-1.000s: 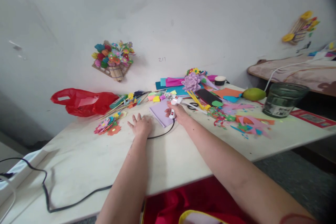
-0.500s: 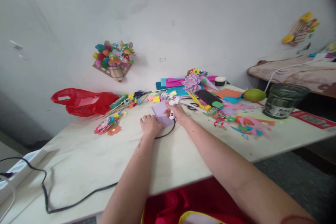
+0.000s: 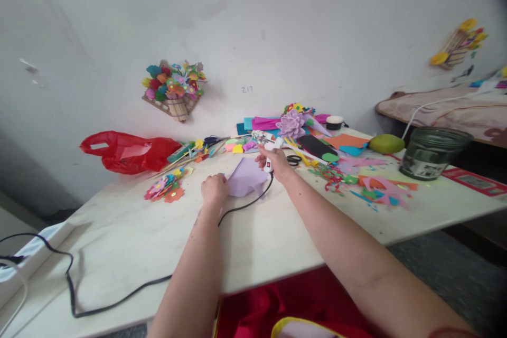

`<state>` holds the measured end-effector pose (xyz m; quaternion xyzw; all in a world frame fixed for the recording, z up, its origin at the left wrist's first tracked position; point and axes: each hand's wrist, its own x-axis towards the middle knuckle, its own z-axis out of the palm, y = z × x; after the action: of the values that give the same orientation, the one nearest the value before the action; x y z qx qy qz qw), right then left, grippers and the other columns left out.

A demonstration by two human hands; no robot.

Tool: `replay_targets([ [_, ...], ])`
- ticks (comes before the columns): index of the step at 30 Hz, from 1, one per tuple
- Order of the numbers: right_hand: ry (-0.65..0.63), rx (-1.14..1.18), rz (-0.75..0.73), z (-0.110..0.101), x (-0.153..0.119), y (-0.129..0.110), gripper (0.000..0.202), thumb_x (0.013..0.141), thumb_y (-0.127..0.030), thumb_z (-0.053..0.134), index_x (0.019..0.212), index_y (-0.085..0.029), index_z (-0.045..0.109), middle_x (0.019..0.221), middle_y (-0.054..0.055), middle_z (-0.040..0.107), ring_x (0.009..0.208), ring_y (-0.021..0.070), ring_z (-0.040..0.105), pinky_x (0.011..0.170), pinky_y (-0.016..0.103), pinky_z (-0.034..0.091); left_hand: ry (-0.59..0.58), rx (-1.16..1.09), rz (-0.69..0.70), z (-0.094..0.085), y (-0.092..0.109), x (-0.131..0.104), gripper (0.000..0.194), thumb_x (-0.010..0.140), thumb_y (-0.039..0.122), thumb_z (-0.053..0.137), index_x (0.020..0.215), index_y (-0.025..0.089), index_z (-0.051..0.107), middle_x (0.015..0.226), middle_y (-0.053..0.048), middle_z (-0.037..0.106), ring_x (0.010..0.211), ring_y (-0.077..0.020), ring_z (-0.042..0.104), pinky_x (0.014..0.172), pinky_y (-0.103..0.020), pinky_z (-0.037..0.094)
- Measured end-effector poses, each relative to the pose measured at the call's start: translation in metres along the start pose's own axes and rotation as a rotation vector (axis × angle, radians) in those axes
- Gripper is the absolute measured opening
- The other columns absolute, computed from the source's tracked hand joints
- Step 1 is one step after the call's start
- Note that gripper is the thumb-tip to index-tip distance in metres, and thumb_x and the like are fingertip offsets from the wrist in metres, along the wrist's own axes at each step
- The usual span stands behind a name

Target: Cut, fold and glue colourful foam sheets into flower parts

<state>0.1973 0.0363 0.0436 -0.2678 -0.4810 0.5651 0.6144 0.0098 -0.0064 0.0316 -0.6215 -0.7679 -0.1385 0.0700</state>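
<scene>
A light purple sheet point(image 3: 244, 177) lies on the white table between my hands, its near edge bent. My left hand point(image 3: 215, 189) is closed at the sheet's left edge, pinching it. In my right hand point(image 3: 277, 163) is a white glue gun point(image 3: 269, 165) with a red switch, held over the sheet's right side, its nozzle pointing up and left. A black cord point(image 3: 249, 204) runs from its handle down toward my left forearm.
At the left are a red plastic bag point(image 3: 130, 152), stacked foam flowers point(image 3: 165, 186) and a power strip point(image 3: 35, 253). To the right lie scissors point(image 3: 293, 160), a phone point(image 3: 315, 147), colourful scraps point(image 3: 380, 190), a green fruit point(image 3: 387, 143) and a glass jar point(image 3: 431, 153).
My left hand has gone from lying spread on the sheet to closed at its left edge, a little further left. The glue gun has moved slightly right, and the sheet's near edge has bent.
</scene>
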Motion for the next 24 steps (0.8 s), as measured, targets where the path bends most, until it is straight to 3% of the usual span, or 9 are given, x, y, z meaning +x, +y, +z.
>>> replay_targets([
  [6,-0.091,0.108,0.233,-0.008,0.0,-0.003,0.031,0.071,-0.036,0.059,0.093,-0.016,0.053,0.057,0.004,0.064,0.038,0.0113,0.051,0.035,0.021,0.039,0.02,-0.154,0.045,0.001,-0.002,0.001,0.024,0.078,0.026,0.041,0.091,0.025,0.061,0.092,-0.004,0.066,0.085,-0.0191,0.058,0.068,-0.027,0.041],
  [11,-0.176,0.153,0.329,-0.011,-0.002,-0.005,0.022,0.076,-0.034,0.052,0.087,-0.015,0.054,0.059,0.005,0.064,0.034,0.0086,0.045,0.034,0.021,0.036,-0.022,-0.211,0.166,0.005,-0.005,0.003,0.023,0.077,0.02,0.042,0.09,0.023,0.061,0.096,-0.002,0.065,0.088,-0.0157,0.057,0.073,-0.023,0.041],
  [18,0.005,-0.124,0.266,-0.016,0.001,0.012,0.017,0.071,-0.029,0.06,0.07,-0.014,0.051,0.045,0.001,0.057,0.028,0.0084,0.041,0.028,0.02,0.031,-0.046,-0.187,0.185,0.013,-0.011,0.008,0.022,0.076,0.025,0.046,0.092,0.025,0.062,0.097,-0.001,0.064,0.087,-0.0156,0.056,0.069,-0.024,0.041],
  [24,0.106,-0.286,0.31,-0.018,0.0,0.022,0.014,0.07,-0.026,0.06,0.068,-0.015,0.051,0.042,0.0,0.055,0.028,0.0083,0.042,0.027,0.019,0.032,-0.049,-0.184,0.126,0.016,-0.008,0.006,0.022,0.077,0.033,0.046,0.088,0.027,0.064,0.096,-0.001,0.064,0.088,-0.0161,0.057,0.067,-0.024,0.041],
])
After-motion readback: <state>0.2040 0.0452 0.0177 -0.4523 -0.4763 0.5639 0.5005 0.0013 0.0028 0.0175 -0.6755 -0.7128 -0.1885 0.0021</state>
